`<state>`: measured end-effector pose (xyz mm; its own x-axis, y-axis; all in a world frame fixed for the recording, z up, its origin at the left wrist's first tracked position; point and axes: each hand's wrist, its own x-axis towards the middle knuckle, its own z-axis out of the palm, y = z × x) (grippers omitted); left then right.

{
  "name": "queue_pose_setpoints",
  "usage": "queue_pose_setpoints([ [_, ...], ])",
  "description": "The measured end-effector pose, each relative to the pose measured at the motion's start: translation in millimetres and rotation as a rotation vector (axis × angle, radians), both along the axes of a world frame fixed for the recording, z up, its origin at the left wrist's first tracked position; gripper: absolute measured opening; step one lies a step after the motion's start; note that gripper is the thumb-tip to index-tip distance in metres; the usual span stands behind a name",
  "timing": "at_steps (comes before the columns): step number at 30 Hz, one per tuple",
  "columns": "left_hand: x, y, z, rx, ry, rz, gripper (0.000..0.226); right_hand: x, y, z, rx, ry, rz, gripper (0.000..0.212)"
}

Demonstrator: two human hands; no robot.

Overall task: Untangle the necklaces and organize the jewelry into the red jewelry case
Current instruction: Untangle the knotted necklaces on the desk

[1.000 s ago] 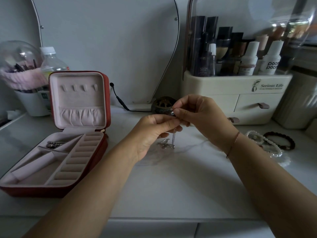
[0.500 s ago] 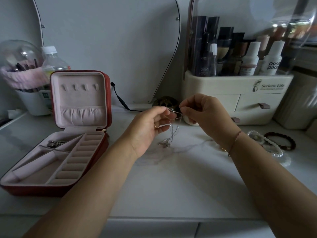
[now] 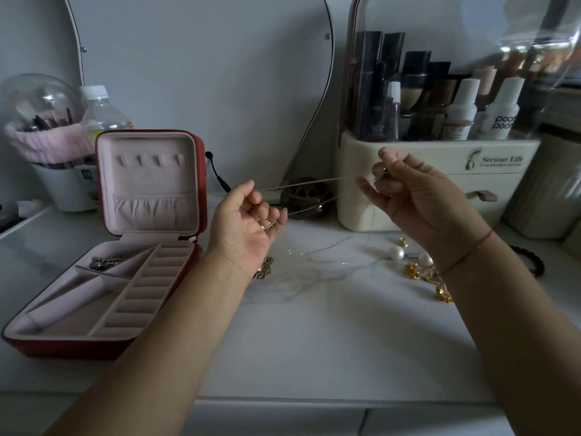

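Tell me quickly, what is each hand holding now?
Left hand: pinches the necklace chain, stretched taut.
Right hand: fingers curled, grips the same chain's other end.

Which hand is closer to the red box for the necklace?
Probably the left hand: the open red jewelry case lies on its side. The right hand, pinching the other end of the necklace, is farther away.

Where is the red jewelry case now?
In the head view, the red jewelry case lies open at the left of the table, left of the left hand.
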<state>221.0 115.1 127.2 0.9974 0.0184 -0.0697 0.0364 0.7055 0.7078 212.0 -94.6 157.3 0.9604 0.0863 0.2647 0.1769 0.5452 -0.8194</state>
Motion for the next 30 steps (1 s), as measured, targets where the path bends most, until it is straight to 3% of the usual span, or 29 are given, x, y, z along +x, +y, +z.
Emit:
queue_pose_setpoints([
  [8,3,6,0,0.001,0.047,0.136,0.038,5,-19,4,0.032,-0.114,-0.22,0.014],
  [16,9,8,-6,0.206,0.085,0.303,0.039,4,-19,5,-0.066,-0.275,-0.369,0.013],
  [21,8,10,-1,-0.048,0.054,0.191,0.032,4,-21,5,-0.061,-0.298,-0.4,0.015],
  [30,8,8,-1,-0.178,-0.034,0.067,0.024,8,-24,2,-0.045,-0.285,-0.46,0.014],
])
